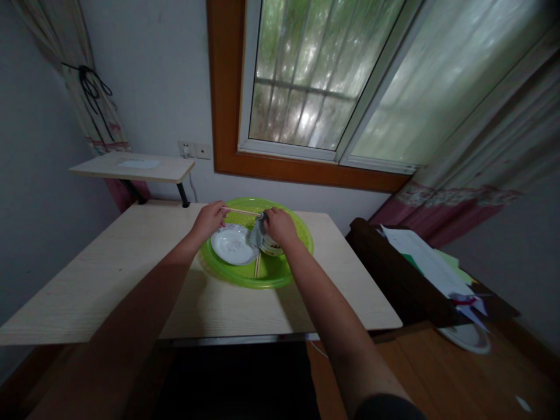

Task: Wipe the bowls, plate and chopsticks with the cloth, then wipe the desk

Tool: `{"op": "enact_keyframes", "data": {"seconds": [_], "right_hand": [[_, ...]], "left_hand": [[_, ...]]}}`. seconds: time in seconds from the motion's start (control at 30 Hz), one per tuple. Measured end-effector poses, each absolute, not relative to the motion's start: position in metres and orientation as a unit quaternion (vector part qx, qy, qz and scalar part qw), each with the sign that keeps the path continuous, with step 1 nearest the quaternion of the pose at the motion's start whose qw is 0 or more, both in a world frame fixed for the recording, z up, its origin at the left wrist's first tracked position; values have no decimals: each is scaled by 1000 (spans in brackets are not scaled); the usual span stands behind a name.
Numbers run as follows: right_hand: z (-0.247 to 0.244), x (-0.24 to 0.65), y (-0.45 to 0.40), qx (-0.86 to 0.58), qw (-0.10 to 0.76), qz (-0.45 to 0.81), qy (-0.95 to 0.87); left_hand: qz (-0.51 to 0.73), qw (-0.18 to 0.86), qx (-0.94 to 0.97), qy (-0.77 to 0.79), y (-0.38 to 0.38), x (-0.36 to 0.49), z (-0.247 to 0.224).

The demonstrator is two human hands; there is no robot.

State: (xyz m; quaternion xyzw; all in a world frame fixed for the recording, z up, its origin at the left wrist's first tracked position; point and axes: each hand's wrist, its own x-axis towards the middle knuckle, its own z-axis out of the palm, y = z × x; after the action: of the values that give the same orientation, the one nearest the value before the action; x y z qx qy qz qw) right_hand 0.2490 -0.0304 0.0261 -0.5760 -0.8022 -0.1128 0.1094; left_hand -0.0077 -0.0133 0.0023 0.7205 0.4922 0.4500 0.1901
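My left hand (212,219) is closed on one end of a wooden chopstick (240,211), held level above a green basin (227,277). At the chopstick's other end, my right hand (280,224) is closed on a grey cloth (258,231) that wraps that end and hangs down. Below my left hand lies a white plate (234,245) in the basin. A bowl (272,247) with a patterned side sits under my right hand, which partly hides it. More chopsticks (258,264) rest in the basin, close to the near rim.
The basin stands on a light wooden table (144,251). A small raised shelf (135,166) with a paper on it is at the back left. Behind the table are a wall and a window (306,105). To the right, papers (420,256) lie on a dark brown piece of furniture (371,262).
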Motion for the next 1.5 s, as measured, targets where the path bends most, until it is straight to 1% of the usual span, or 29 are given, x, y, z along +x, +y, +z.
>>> {"op": "enact_keyframes", "data": {"seconds": [0.2, 0.47, 0.67, 0.77, 0.87, 0.97, 1.1, 1.23, 1.33, 1.5], "right_hand": [[18, 249, -24, -553, 168, -96, -810], [16, 256, -12, -527, 157, -66, -833], [21, 249, -19, -490, 153, -53, -857], [23, 243, -24, -444, 167, -45, -879], [23, 239, -26, -424, 184, -43, -886], [22, 242, -25, -443, 193, -43, -874], [20, 249, -20, -503, 193, -48, -841], [20, 252, -20, -529, 175, -51, -829], [23, 248, -24, -503, 175, -56, -845], [24, 237, -32, -413, 182, -37, -891]], "left_hand": [[463, 210, 711, 486, -16, -7, 4], [464, 195, 705, 499, -13, -8, 1], [405, 177, 762, 474, -18, -4, 7], [370, 158, 799, 447, -20, -3, 8], [363, 152, 806, 442, -20, -3, 8], [376, 149, 798, 447, -20, -4, 7], [410, 142, 775, 460, -19, -5, 7], [396, 131, 779, 467, -18, -6, 6], [372, 120, 792, 469, -17, -5, 5], [331, 99, 835, 429, -17, -4, 4]]}}
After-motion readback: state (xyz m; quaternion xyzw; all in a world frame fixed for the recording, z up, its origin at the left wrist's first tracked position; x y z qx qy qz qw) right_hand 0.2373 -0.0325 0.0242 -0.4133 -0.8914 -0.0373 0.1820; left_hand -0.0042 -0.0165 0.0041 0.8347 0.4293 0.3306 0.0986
